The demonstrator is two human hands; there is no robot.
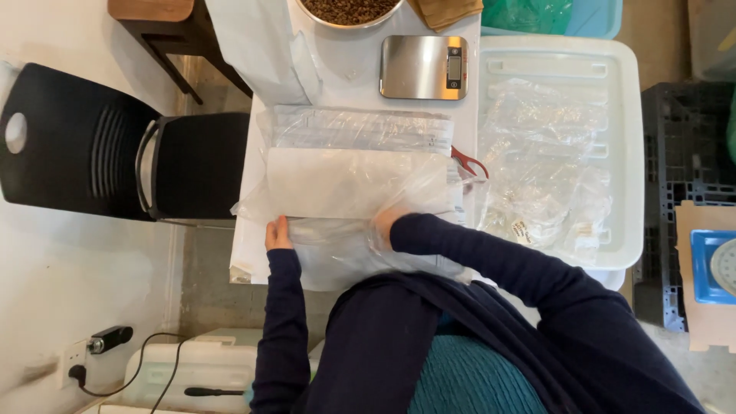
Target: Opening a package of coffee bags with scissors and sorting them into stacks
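On plastic bag, hands flat.

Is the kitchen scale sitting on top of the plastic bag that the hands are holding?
No, the kitchen scale stands apart on the table, beyond the far edge of the plastic bag.

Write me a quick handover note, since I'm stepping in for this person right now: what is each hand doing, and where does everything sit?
Left hand: grips the near left edge of the clear plastic bag lying flat on the white table.
Right hand: inside or under the bag's near edge, partly hidden by plastic.
Scale sits behind the bag, nothing on it; metal bowl of brown grains beyond it.
More clear bags lie on the white bin lid to the right.
Done: bag laid out. Left: bag looks unfilled.
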